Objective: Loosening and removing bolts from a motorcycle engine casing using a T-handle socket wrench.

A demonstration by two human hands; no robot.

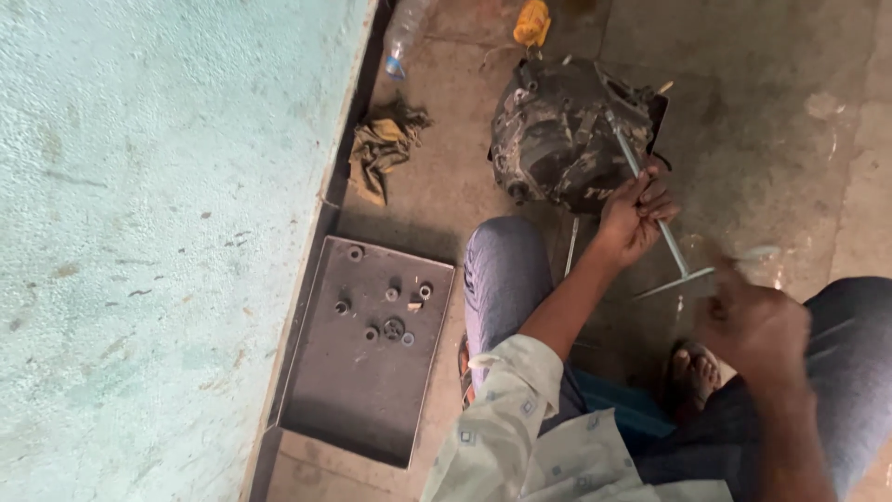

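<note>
At far left, rough turquoise wall, w/ flat grey metal tray alongside holding small washers. Crumpled olive rag beyond; bare concrete floor between. Centre: grimy cast-metal housing. Left hand, fingers wrapped round long steel T-handle wrench seated in housing. Right hand blurred at crossbar; grip can't be judged.

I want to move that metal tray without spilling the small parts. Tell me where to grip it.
Grip the metal tray by its two long raised rims, coming down from above with a hand on each side. It lies flat on the floor, and the nuts and washers sit loose near its far end, so keep it level.
</note>
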